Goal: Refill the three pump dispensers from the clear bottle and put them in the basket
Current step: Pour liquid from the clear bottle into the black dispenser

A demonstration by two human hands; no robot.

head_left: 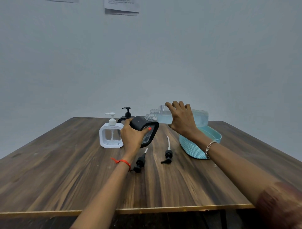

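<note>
one bottle tipped beside dispenser neck

Brown wood-grain table spreads out under me, streaky dark and light planks, its pale front edge running across the bottom with dark space beneath. Straight ahead, a plain grey-white wall fills most of what I see. High up on it hangs a printed paper sheet, text too small to read, and a second sheet is just peeking in at the top left. Red thread band on my left wrist, silvery beaded bracelet on my right, and a reddish patterned sleeve down in the right corner.
</note>
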